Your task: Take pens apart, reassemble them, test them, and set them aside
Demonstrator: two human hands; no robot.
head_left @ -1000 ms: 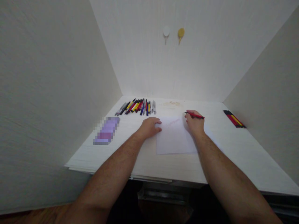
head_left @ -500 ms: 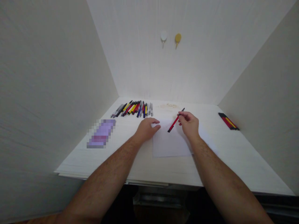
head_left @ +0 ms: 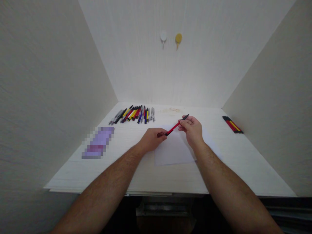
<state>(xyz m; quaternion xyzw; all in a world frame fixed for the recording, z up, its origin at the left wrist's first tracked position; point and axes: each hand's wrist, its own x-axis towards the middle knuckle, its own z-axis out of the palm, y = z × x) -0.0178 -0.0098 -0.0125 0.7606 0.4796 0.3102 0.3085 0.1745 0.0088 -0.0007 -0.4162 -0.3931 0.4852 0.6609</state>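
Observation:
Between my two hands is a red pen (head_left: 175,126) with black ends, held at a slant above white paper (head_left: 174,154). Its dark tip points up and to the right. My right hand (head_left: 193,129) pinches it near that tip, fingers closed. The thumb and fingers of my left hand (head_left: 154,139) are closed on the lower black end. Part of the paper is covered by my right hand and forearm.
Several pens (head_left: 133,114) in black, yellow, red, blue and clear lie at the back left of the white table (head_left: 136,177). A smaller group of red, yellow and black pens (head_left: 232,124) lies by the right wall. A blurred purple item (head_left: 99,141) is at left. Two hooks, white (head_left: 163,36) and yellow (head_left: 178,38), hang on the back wall.
My left hand, apart from the pen before, has closed on its lower end. The pen has tilted flatter, its lower end swinging left. The whole view has shifted slightly.

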